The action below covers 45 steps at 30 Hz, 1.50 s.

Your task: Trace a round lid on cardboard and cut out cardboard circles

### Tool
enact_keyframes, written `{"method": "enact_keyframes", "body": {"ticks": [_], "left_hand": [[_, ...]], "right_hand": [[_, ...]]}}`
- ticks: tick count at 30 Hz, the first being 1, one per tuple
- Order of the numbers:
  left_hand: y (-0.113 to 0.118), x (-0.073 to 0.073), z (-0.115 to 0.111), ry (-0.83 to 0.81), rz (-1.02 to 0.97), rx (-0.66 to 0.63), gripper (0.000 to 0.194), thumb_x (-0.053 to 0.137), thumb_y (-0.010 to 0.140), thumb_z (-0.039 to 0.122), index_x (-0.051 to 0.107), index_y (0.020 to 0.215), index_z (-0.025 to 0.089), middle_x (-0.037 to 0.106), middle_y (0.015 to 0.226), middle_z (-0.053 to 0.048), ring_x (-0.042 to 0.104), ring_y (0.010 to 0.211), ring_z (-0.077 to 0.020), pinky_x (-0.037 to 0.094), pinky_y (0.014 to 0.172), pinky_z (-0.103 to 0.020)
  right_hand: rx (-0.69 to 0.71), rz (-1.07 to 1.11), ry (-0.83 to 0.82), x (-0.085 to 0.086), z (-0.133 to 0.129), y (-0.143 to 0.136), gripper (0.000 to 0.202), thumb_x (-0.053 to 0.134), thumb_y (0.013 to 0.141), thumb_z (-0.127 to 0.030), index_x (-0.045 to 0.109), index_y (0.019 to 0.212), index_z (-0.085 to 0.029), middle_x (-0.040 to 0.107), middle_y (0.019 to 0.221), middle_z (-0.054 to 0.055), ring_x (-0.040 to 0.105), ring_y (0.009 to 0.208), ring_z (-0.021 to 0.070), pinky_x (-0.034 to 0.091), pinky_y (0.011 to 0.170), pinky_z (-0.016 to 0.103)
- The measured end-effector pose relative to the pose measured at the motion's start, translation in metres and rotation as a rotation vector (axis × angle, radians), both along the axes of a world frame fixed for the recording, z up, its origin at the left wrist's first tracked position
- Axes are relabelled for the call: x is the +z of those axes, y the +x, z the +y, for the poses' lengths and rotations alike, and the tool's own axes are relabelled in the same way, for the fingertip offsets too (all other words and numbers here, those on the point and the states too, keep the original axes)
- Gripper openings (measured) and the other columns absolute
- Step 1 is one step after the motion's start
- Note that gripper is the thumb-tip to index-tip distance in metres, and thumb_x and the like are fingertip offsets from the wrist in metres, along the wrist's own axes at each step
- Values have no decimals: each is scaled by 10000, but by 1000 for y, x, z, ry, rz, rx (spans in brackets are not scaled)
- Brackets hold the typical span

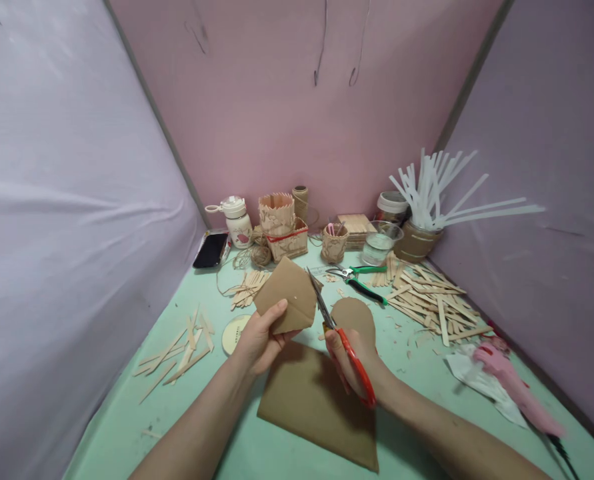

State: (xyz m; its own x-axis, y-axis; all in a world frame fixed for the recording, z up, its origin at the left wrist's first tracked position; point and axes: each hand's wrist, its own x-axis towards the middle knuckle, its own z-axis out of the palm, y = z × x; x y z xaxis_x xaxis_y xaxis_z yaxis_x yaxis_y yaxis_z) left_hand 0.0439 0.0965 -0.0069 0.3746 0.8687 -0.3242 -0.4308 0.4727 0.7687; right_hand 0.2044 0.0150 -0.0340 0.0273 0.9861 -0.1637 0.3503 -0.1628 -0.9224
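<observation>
My left hand [265, 337] pinches a piece of brown cardboard [287, 293] with several cut corners, its thumb on the front face. In my right hand [359, 357] is a pair of scissors [354, 363] with red handles, its blades pointing up and away at the cardboard's right edge. Whether the blades touch the cardboard I cannot tell. Below both hands a larger cardboard sheet [311, 407] lies on the table. A rounded cardboard piece [354, 317] lies behind my right hand, partly covered by it. Left of the held piece is a pale round disc [235, 335], partly hidden by my left hand.
Green-handled pruning shears [359, 280] lie behind the scissors. A heap of wooden sticks [431, 300] and a pink glue gun [519, 390] are on the right; loose sticks [179, 357] lie left. Along the back stand a white bottle [239, 227], stick baskets [277, 217] and a water bowl [379, 247].
</observation>
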Motion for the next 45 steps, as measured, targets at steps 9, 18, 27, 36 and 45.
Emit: {"method": "enact_keyframes", "body": {"ticks": [9, 18, 27, 36, 45], "left_hand": [[-4, 2, 5, 34, 32, 15, 434, 798, 696, 249, 633, 1090, 170, 709, 908, -29, 662, 724, -143, 554, 597, -234], [-2, 2, 2, 77, 46, -36, 442, 819, 666, 284, 651, 1048, 138, 727, 944, -71, 671, 742, -159, 543, 618, -234], [-2, 2, -1, 50, 53, -55, 435, 802, 686, 276, 644, 1072, 152, 728, 984, -71, 681, 760, -162, 544, 626, -235], [-1, 4, -3, 32, 51, -44, 459, 812, 673, 265, 634, 1080, 146, 724, 898, -51, 676, 715, -154, 541, 605, -228], [-1, 6, -3, 17, 53, -51, 412, 813, 668, 263, 639, 1021, 140, 724, 895, -62, 674, 687, -158, 538, 555, -231]], "right_hand": [[150, 184, 95, 0, -3, 1, 723, 142, 781, -864, 440, 808, -206, 459, 661, -23, 492, 519, 129, 448, 527, 277], [208, 161, 105, 1, -9, 6, 625, 179, 859, -784, 418, 879, -207, 478, 800, 10, 502, 692, 166, 477, 670, 329], [180, 22, 102, -2, -7, 7, 729, 105, 831, -815, 493, 857, -198, 462, 586, -32, 506, 530, 155, 432, 556, 294], [133, -35, 76, -3, -10, 10, 642, 177, 869, -775, 458, 760, -209, 439, 570, -44, 520, 439, 135, 390, 440, 255], [75, -44, -19, 10, -12, 4, 668, 135, 821, -825, 399, 649, -236, 421, 410, -45, 480, 348, 141, 343, 377, 247]]}}
